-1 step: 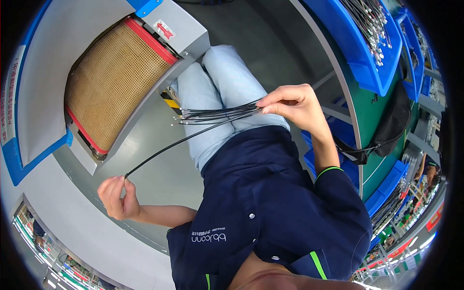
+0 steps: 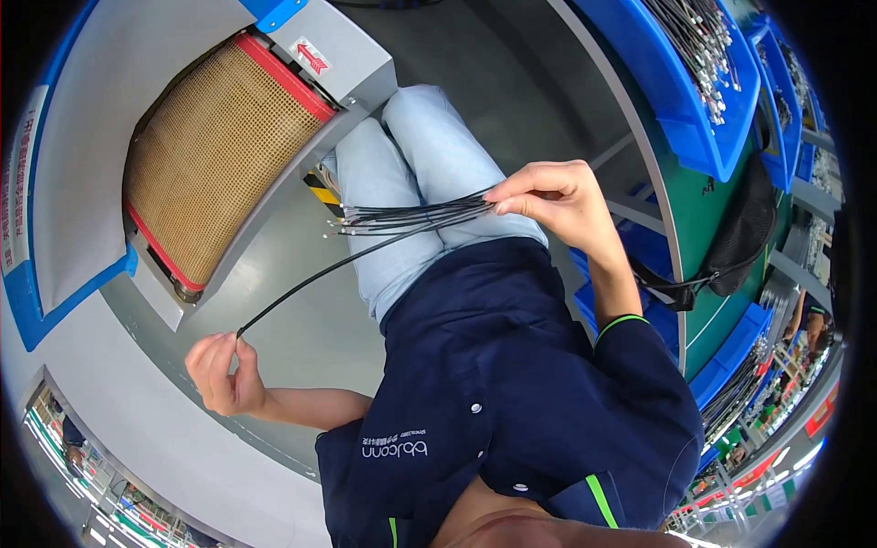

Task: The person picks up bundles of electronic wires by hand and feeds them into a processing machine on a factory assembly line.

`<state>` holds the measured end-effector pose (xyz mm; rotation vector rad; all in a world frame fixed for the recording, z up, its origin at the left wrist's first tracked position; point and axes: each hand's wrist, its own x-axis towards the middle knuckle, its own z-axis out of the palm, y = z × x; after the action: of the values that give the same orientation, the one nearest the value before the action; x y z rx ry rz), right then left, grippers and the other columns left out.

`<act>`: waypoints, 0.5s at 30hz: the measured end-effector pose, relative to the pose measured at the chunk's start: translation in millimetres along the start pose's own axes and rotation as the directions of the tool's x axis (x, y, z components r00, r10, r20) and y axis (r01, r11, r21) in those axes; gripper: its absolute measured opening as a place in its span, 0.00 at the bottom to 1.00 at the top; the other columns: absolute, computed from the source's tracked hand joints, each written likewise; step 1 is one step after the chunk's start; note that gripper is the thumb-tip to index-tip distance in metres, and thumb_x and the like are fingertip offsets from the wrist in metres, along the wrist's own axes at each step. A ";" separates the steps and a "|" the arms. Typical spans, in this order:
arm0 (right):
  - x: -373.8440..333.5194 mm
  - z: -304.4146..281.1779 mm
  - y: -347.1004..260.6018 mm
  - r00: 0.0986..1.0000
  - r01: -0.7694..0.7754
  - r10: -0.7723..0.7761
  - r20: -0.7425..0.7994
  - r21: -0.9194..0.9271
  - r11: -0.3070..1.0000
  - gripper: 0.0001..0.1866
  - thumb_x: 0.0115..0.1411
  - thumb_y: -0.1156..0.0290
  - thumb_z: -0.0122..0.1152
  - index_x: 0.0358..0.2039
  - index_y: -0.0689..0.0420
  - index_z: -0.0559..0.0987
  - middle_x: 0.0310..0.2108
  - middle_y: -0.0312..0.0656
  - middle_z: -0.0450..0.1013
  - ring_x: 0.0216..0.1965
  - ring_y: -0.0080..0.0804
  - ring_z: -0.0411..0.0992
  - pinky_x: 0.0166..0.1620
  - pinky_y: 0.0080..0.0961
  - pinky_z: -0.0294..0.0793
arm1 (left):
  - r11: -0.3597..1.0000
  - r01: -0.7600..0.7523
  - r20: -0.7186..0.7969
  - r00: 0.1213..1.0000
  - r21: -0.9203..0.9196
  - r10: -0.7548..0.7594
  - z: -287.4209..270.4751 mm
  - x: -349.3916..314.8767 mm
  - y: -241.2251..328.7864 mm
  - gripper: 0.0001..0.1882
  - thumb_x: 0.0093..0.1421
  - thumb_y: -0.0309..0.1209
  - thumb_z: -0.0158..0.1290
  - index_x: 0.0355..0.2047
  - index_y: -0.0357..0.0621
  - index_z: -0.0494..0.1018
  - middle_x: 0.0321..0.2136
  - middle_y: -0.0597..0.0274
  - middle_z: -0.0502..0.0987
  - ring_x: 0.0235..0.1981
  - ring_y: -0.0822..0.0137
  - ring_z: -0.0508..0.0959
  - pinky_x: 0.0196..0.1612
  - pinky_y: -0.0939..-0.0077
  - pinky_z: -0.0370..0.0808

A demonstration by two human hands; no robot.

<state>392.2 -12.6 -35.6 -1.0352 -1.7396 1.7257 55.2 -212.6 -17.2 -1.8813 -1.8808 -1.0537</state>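
The left hand (image 2: 224, 373) is closed in a pinch, thumb against fingertips, on one end of a single black cable (image 2: 315, 276). The right hand (image 2: 553, 201) pinches a cable bundle (image 2: 411, 216) between thumb and forefinger, and the single cable runs from this grip in a gentle bow. Both hands are in the air, the bundle above the lap (image 2: 402, 265), between a mesh conveyor belt (image 2: 224, 155) and the near edge of the green bench (image 2: 703, 219).

A firm but light right-hand pinch would probably serve best, holding the bundle together without crimping it. The left hand would do well to draw the cable gently, without a sharp bend at its end and clear of the bundle's small connector tips (image 2: 343, 222), which could snag.

The fingers cover the left end of the cable and the bundle's right part, so whether connectors sit there cannot be told. The strands overlap too closely to count. Beyond the near edge, a black bag (image 2: 754, 228) lies on the bench; the blue bin (image 2: 694, 151) of wires is cut off by the upper picture edge.
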 end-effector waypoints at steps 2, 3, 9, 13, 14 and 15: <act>6.3 2.0 -0.3 0.994 0.097 -0.100 -0.035 -0.074 0.993 0.05 0.52 0.78 0.64 0.31 0.62 0.82 0.29 0.41 0.78 0.30 0.23 0.77 0.35 0.17 0.75 | 1.000 -0.003 -0.003 1.000 -0.003 0.003 3.5 4.1 -4.9 0.12 0.40 0.11 0.58 0.27 0.36 0.75 0.24 0.57 0.76 0.29 0.59 0.75 0.33 0.71 0.74; 10.0 2.8 -2.0 0.994 0.100 -0.103 -0.035 -0.075 0.992 0.05 0.52 0.78 0.64 0.31 0.62 0.82 0.29 0.41 0.78 0.30 0.23 0.77 0.35 0.17 0.75 | 1.000 -0.009 -0.014 1.000 0.003 0.009 5.7 6.9 -8.1 0.14 0.38 0.10 0.57 0.27 0.36 0.76 0.24 0.59 0.76 0.29 0.59 0.76 0.31 0.72 0.74; 14.6 7.6 0.1 0.998 -0.031 0.036 -0.061 0.086 0.996 0.07 0.48 0.82 0.67 0.31 0.64 0.82 0.30 0.43 0.78 0.31 0.25 0.77 0.35 0.15 0.75 | 1.000 0.000 -0.019 1.000 0.027 0.001 6.6 2.0 -13.0 0.15 0.35 0.11 0.57 0.27 0.37 0.77 0.24 0.61 0.76 0.28 0.59 0.76 0.29 0.73 0.74; 11.8 2.6 12.0 0.998 -0.064 0.063 0.015 0.202 0.977 0.07 0.50 0.79 0.66 0.32 0.62 0.82 0.29 0.41 0.79 0.31 0.23 0.77 0.36 0.15 0.76 | 0.999 -0.004 -0.018 1.000 0.033 0.005 6.6 0.5 -12.6 0.15 0.36 0.11 0.57 0.27 0.37 0.77 0.24 0.61 0.76 0.28 0.59 0.76 0.28 0.73 0.74; 11.1 1.9 13.9 0.998 -0.054 0.047 0.034 0.259 0.964 0.08 0.49 0.79 0.67 0.32 0.61 0.82 0.30 0.41 0.79 0.31 0.23 0.77 0.37 0.16 0.76 | 1.000 -0.006 -0.018 1.000 0.031 0.006 6.7 0.0 -12.5 0.15 0.36 0.11 0.57 0.27 0.37 0.77 0.24 0.61 0.76 0.28 0.59 0.76 0.28 0.73 0.74; 10.3 1.4 14.0 0.998 -0.053 0.046 0.031 0.258 0.965 0.08 0.49 0.79 0.67 0.32 0.61 0.82 0.30 0.41 0.79 0.31 0.23 0.77 0.37 0.16 0.76 | 1.000 -0.005 -0.019 1.000 0.029 0.005 6.8 -0.6 -12.3 0.15 0.37 0.11 0.58 0.27 0.37 0.77 0.24 0.61 0.76 0.28 0.59 0.76 0.28 0.73 0.74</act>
<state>387.5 -6.5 -51.2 -0.9515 -1.4633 1.9424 45.6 -207.2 -25.9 -1.8523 -1.8697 -1.0335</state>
